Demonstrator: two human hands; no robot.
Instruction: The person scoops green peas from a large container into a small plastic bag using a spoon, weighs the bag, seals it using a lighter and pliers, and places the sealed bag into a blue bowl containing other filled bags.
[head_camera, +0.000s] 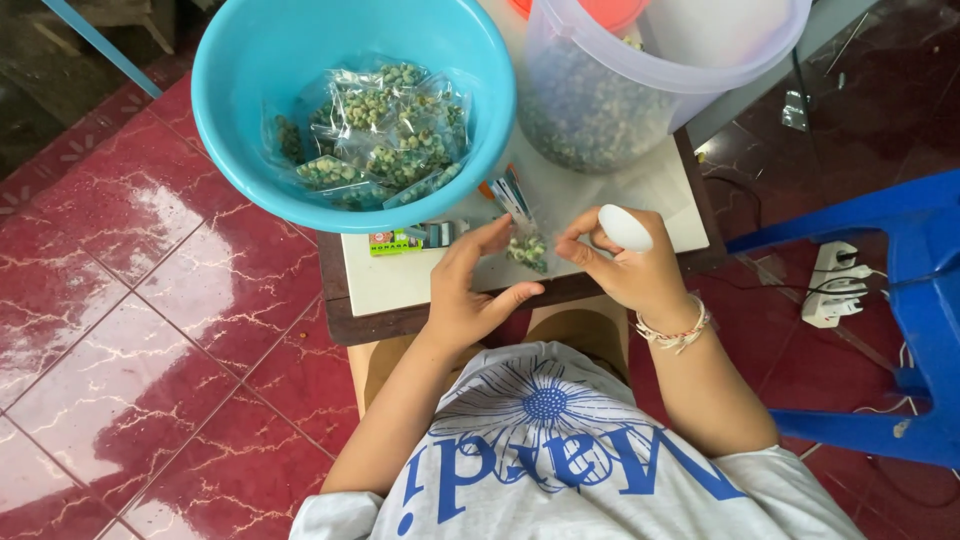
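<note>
Clear packet (526, 247): part-filled with green-white peas, pinched between both hands.
Left hand (470, 290): fingertips clamped on packet's edge.
Right hand (625, 265): fingers closed around white scoop (625, 228); best kept level.

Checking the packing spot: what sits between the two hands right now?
In the head view, a small clear bag of green peas hangs between the left hand and right hand.
</note>
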